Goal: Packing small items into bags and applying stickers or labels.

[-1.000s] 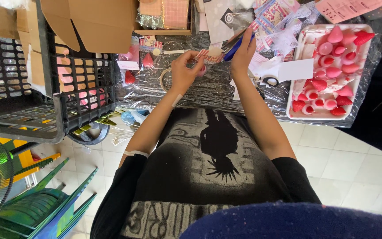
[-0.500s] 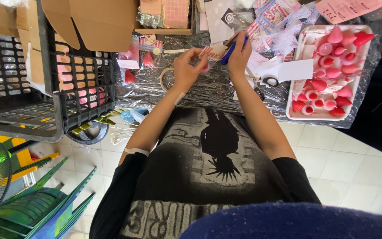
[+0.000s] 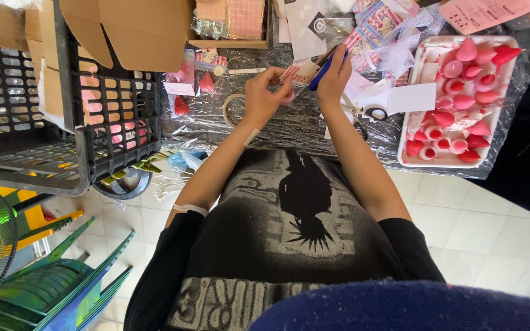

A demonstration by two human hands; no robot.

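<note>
The left hand (image 3: 264, 95) pinched a small pink-and-white packet (image 3: 294, 75) above the film-covered desk (image 3: 289, 125), steadying it while the right hand (image 3: 337, 75) gripped a blue pen (image 3: 326, 70) at its edge (the white tray (image 3: 413, 92) of pink cones sat right).

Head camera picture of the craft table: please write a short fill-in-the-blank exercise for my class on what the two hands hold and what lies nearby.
1. The right hand holds a pen coloured ____.
2. The left hand pinches a small ____ packet.
3. The pink and red cones lie in a white ____.
4. Left of the table stands a black plastic ____.

Missing words: blue; pink; tray; crate
</note>
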